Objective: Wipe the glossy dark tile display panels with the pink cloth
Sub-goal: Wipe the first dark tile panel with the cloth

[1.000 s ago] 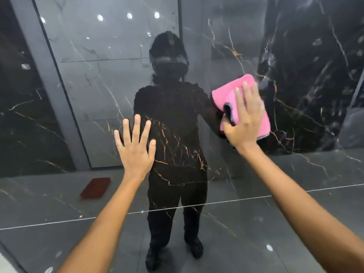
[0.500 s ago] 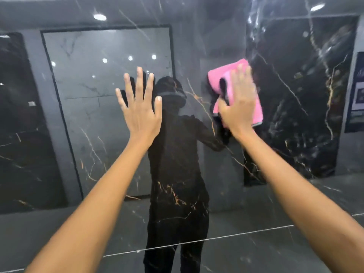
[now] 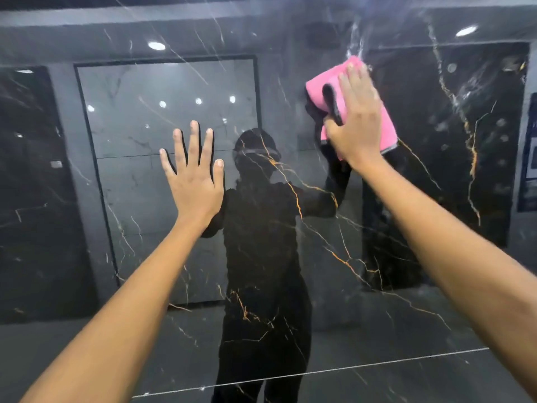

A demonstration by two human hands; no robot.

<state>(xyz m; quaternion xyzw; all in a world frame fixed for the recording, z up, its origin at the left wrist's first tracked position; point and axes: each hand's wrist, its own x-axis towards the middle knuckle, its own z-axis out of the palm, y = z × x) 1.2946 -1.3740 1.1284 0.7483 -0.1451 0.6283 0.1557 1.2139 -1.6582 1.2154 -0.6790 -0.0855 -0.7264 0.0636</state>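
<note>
Pressing flat against the glossy dark tile panel (image 3: 290, 257), the right hand (image 3: 359, 123) keeps the pink cloth (image 3: 322, 85) between its palm and the surface. The fingers of this hand are straight and lie over the cloth, pointing up; the thumb is beside a dark grey edge of the cloth that folds over near it. So the grip of the right hand is released, it only presses the cloth on the panel and does not curl around it. The cloth sits in the upper right part of the panel, and its pink corners show above, left and right of the hand.

The left hand (image 3: 193, 178) is lower and more to the left, well apart from the cloth. Its fingers are spread and straight, pointing up, and the palm rests on the same panel. Its grip is also released, and it holds nothing.

The panel is black with thin white and orange veins. It is very shiny: it reflects a dark figure of a person (image 3: 261, 228) between the two arms, some round ceiling lights (image 3: 157, 45), and a lighter grey tile panel (image 3: 130, 126) with a dark frame. A thin light line (image 3: 377, 364) crosses the lower part of the surface.
</note>
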